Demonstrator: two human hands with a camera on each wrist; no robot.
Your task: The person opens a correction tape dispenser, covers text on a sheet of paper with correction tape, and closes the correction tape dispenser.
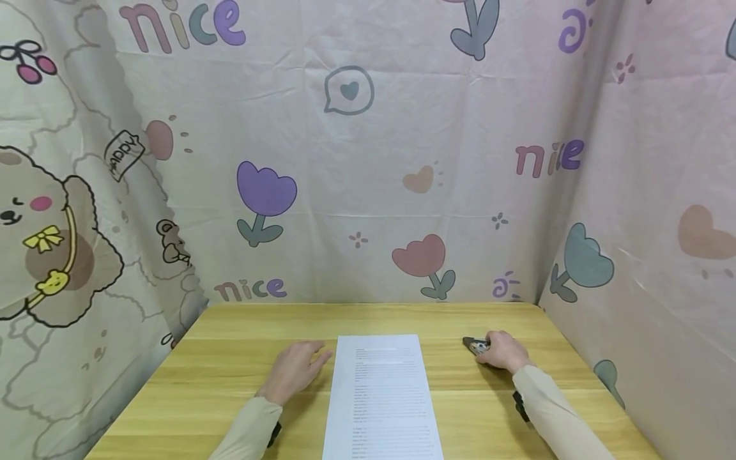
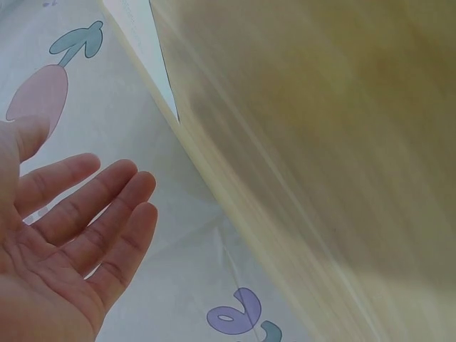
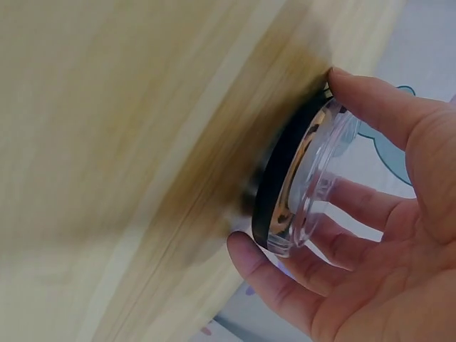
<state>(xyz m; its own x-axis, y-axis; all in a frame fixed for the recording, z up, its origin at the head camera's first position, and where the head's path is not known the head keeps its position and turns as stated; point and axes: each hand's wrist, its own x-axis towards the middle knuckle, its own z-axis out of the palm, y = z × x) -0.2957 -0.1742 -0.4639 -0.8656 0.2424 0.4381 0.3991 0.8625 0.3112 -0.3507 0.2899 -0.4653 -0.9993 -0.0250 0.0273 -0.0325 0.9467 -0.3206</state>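
At the right of the table, my right hand (image 1: 506,351) grips a small rounded object with a clear plastic body and a dark edge (image 1: 476,346). The right wrist view shows the thumb at one end of this clear-bodied object (image 3: 306,178) and fingers curled around the other. An orange-brown part shows inside it; its exact kind is unclear, as is whether it touches the tabletop. Left of the printed sheet of paper (image 1: 379,396), my left hand (image 1: 293,370) holds nothing. Its fingers are relaxed and slightly bent in the left wrist view, palm (image 2: 43,285) showing.
The sheet lies lengthwise near the middle of the wooden table (image 1: 241,326), between the hands. A patterned curtain (image 1: 356,160) stands along the back edge and both sides. Dark bands sit at both wrists under light sleeves (image 1: 552,409).
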